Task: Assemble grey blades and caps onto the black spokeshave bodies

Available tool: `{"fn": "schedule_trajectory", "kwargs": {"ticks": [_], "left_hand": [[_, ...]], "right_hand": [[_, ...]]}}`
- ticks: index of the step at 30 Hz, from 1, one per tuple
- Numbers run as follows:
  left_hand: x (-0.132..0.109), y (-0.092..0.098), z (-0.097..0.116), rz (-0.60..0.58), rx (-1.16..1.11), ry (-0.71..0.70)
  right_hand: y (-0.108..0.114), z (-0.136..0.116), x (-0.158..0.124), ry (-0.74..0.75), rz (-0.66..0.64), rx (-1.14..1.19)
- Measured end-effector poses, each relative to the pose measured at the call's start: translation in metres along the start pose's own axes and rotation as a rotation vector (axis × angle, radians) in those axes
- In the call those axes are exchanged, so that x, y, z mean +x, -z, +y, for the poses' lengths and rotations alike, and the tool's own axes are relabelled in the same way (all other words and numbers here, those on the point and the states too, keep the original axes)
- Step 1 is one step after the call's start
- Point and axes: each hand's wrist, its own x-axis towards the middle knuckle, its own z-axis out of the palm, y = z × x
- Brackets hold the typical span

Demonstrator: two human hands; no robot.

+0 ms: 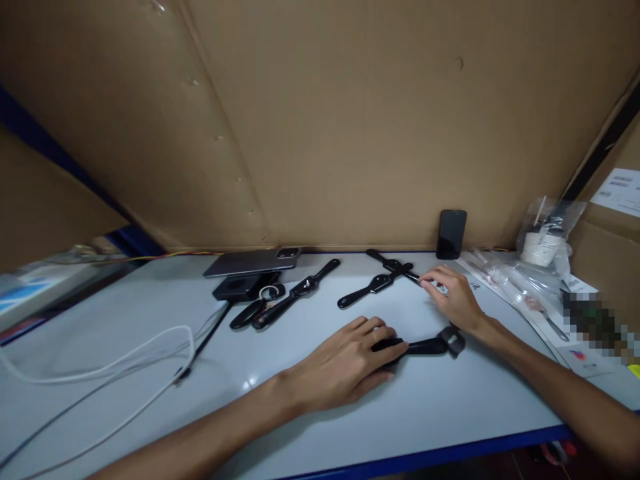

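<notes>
My left hand (345,363) is closed over the middle of a black two-handled tool that looks like a spokeshave (427,346), flat on the table; its fingers hide the tool's centre. A small black bracket-like part (453,341) touches or lies beside that tool's right end. Farther back, my right hand (453,297) pinches the near end of another black spokeshave (390,263). Crossing that one is a third spokeshave (381,283). Near my right fingers are some small shiny bits (474,285), too small to name.
Another spokeshave (305,287) lies left of centre near a key ring (269,291). A grey phone (253,262) rests over a black stand (240,288). White cables (150,347) loop at left. A dark phone (451,235) leans on the cardboard wall (350,133). Plastic bags (530,287) line the right.
</notes>
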Motion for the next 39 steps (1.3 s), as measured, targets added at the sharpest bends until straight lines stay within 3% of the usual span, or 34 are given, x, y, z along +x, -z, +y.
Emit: {"fn": "schedule_trajectory", "kwargs": {"ticks": [4, 6, 11, 15, 20, 27, 29, 32, 36, 39], "left_hand": [[0.003, 0.007, 0.005, -0.052, 0.164, 0.011], [0.003, 0.013, 0.009, -0.133, 0.218, 0.054], [-0.011, 0.034, 0.008, -0.473, 0.28, 0.39], [-0.038, 0.042, -0.019, -0.618, 0.315, 0.64], [-0.057, 0.038, -0.053, -0.497, 0.273, 0.73], [-0.028, 0.023, -0.061, -0.206, 0.334, 0.781], [-0.019, 0.014, -0.061, -0.077, 0.342, 0.716], [-0.014, -0.008, -0.063, 0.099, 0.187, 0.491], [-0.017, -0.033, -0.066, 0.079, 0.02, 0.409], [-0.018, -0.036, -0.066, 0.092, -0.055, 0.426]], "right_hand": [[-0.001, 0.012, -0.001, 0.017, -0.002, -0.098], [-0.003, 0.012, -0.002, 0.026, -0.019, -0.104], [-0.003, 0.008, -0.002, 0.029, -0.033, -0.12], [-0.005, 0.007, -0.001, 0.021, -0.033, -0.129], [-0.009, 0.006, -0.002, 0.038, -0.039, -0.135], [0.0, 0.009, 0.003, 0.043, 0.001, -0.188], [0.008, 0.011, 0.008, 0.03, 0.033, -0.243], [0.025, 0.013, 0.015, -0.052, 0.027, -0.374], [0.049, 0.013, 0.02, -0.219, -0.148, -0.589], [0.064, 0.014, 0.018, -0.298, -0.216, -0.632]]}}
